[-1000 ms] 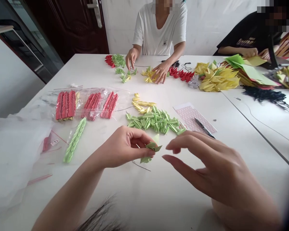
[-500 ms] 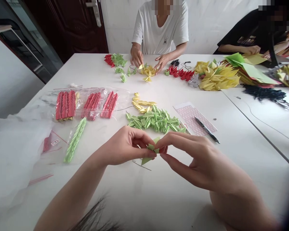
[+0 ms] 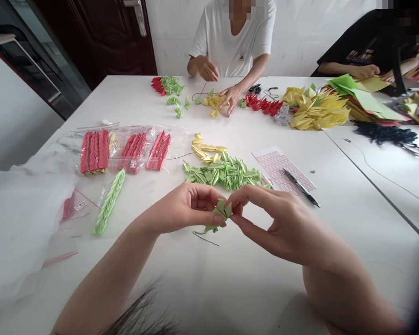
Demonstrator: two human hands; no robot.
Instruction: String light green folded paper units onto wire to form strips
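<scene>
A small green folded paper piece (image 3: 222, 209) is held between both hands, just above the white table. My left hand (image 3: 185, 209) pinches it between thumb and fingers. From the other side my right hand (image 3: 272, 223) grips its edge with thumb and forefinger; its fingertips partly hide the paper. Right behind the hands lies a heap of green folded paper pieces (image 3: 226, 172), with several yellow folded pieces (image 3: 207, 151) beyond it. Below the held paper a dark thread or needle (image 3: 207, 239) rests on the table.
Bags of red folded paper strips (image 3: 96, 151) and a green strip (image 3: 109, 204) lie on the left. To the right are a label sheet (image 3: 275, 163) and a pen (image 3: 301, 187). Across the table, a person in white (image 3: 237, 46) handles yellow paper; another in black (image 3: 352, 46) sits right.
The green paper between my hands has turned and shows a more spread, star-like face. Across the table, the co-worker's one hand has lifted away from the yellow pieces with a thread.
</scene>
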